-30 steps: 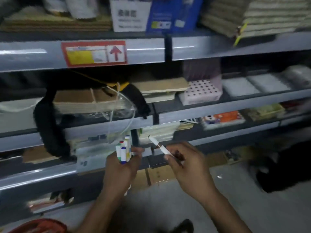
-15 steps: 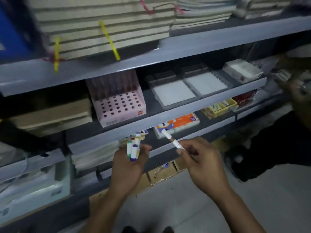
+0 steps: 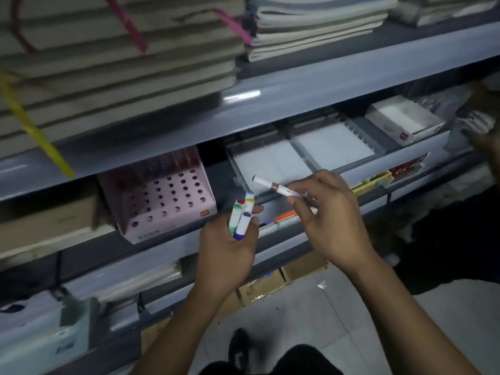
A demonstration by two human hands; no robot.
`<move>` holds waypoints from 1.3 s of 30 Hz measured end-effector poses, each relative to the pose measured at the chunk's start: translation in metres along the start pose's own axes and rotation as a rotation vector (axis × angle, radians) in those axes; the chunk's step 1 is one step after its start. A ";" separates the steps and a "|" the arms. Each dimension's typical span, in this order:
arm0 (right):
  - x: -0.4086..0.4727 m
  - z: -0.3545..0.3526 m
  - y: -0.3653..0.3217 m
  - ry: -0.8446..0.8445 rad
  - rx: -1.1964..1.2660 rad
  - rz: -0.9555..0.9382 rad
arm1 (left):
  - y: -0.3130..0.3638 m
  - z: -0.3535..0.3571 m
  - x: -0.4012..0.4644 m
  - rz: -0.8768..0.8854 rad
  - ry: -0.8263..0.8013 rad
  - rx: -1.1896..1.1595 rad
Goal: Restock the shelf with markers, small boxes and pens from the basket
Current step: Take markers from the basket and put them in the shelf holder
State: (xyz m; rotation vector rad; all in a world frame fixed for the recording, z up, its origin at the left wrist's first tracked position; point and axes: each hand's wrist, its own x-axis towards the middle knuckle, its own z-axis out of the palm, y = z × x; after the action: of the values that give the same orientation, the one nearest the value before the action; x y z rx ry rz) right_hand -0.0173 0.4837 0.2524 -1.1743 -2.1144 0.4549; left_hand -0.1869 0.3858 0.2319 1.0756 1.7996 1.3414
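A bunch of markers [image 3: 241,215] is gripped by the left hand [image 3: 226,250], one marker [image 3: 276,187] pinched by the right hand [image 3: 328,215] at its 2 o'clock.

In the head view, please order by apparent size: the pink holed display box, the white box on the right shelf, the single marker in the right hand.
1. Pink holed display box, largest.
2. White box; it is farther, so true size is unsure.
3. Single marker pinched by right hand, smallest.

Dim grey metal shelving [image 3: 311,101] above pale tiled floor [image 3: 338,307].
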 end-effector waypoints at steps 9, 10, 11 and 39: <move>0.052 0.002 0.038 -0.101 -0.092 -0.286 | -0.002 0.045 0.016 -0.013 0.232 0.143; 0.058 0.002 0.043 -0.110 -0.090 -0.327 | -0.003 0.051 0.016 -0.012 0.262 0.199; 0.064 0.001 0.048 -0.118 -0.077 -0.364 | -0.002 0.058 0.016 -0.002 0.299 0.256; 0.188 0.071 0.058 -0.365 -0.242 -0.366 | -0.005 0.094 0.015 -0.049 0.494 0.378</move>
State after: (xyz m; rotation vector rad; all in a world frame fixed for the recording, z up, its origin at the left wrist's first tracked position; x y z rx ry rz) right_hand -0.1011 0.6747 0.2396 -0.8437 -2.6951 0.2614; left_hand -0.1145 0.4391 0.2011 0.9259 2.5038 1.3517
